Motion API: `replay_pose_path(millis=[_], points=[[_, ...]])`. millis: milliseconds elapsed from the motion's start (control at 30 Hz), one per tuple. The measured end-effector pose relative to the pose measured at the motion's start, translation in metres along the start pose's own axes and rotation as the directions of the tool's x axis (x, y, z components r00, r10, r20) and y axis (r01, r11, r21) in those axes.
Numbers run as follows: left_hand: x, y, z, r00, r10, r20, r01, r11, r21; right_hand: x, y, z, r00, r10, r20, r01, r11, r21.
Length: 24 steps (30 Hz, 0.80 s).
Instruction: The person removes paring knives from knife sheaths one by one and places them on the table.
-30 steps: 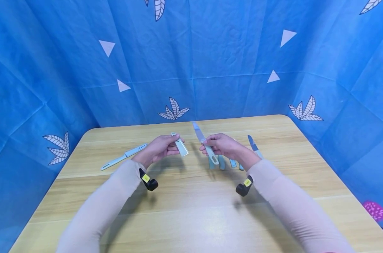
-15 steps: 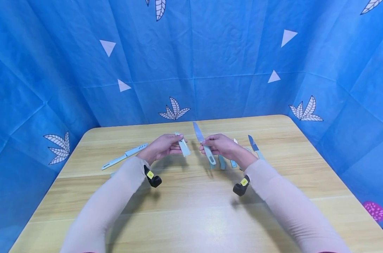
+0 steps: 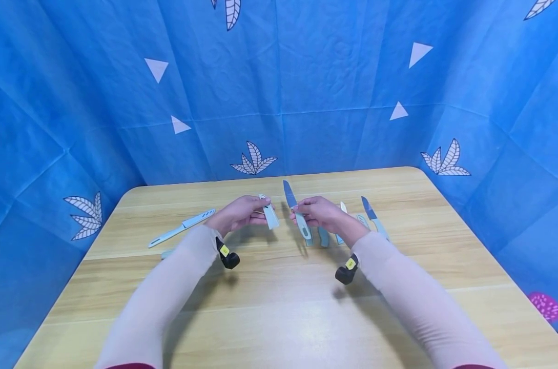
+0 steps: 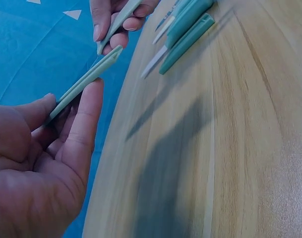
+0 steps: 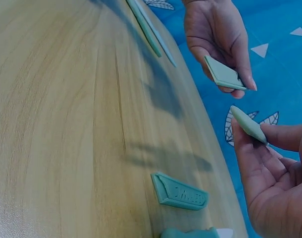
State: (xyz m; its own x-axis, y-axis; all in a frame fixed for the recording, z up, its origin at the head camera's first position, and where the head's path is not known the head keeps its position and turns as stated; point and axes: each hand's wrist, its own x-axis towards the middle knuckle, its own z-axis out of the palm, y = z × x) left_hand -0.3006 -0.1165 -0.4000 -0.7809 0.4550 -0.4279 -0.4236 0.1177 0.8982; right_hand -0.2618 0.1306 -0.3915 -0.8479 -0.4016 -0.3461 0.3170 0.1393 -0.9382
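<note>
In the head view my left hand (image 3: 245, 211) pinches a pale green knife sheath (image 3: 271, 217) between thumb and fingers, raised over the table. Across from it my right hand (image 3: 322, 212) grips a knife by its pale green handle (image 3: 303, 226), near where the blade starts. The bare blade (image 3: 290, 195) points away toward the far table edge. A gap separates the knife from the sheath in the head view. From the left wrist, the sheath (image 4: 84, 82) appears edge-on, just below the knife handle (image 4: 119, 22). The right wrist view shows the sheath's flat face (image 5: 223, 74).
A sheathed knife (image 3: 182, 228) lies at the left of the wooden table (image 3: 279, 302). Beyond the right hand lie another bare knife (image 3: 370, 211) and several green handles and sheaths, among them a sheath (image 5: 183, 192). A blue curtain (image 3: 306, 87) hangs behind the table.
My left hand has shifted right with the sheath. My right hand has tilted the knife slightly, its handle end moving left, so the two stand closer together.
</note>
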Motion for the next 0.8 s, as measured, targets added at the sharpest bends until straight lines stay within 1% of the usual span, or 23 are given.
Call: replay_pose_path(millis=[200,467,600,800], points=[[0.005,-0.002,0.0,1.0,-0.007,-0.015,0.007,1.0,0.011,0.002,0.002,0.002,1.0,-0.004,-0.017,0.004,1.0,-0.013],[0.009,-0.002,0.002,1.0,-0.001,-0.029,0.002,1.0,0.022,0.004,0.004,0.003,0.999,0.017,-0.039,-0.018,1.0,-0.021],[0.01,-0.003,0.001,0.999,-0.005,-0.036,0.006,1.0,0.023,0.005,0.005,0.004,0.999,0.011,-0.041,-0.012,0.999,-0.035],[0.012,-0.006,0.002,0.999,-0.002,-0.037,0.004,0.999,0.052,0.007,0.007,0.006,0.999,0.022,-0.042,-0.024,0.999,-0.034]])
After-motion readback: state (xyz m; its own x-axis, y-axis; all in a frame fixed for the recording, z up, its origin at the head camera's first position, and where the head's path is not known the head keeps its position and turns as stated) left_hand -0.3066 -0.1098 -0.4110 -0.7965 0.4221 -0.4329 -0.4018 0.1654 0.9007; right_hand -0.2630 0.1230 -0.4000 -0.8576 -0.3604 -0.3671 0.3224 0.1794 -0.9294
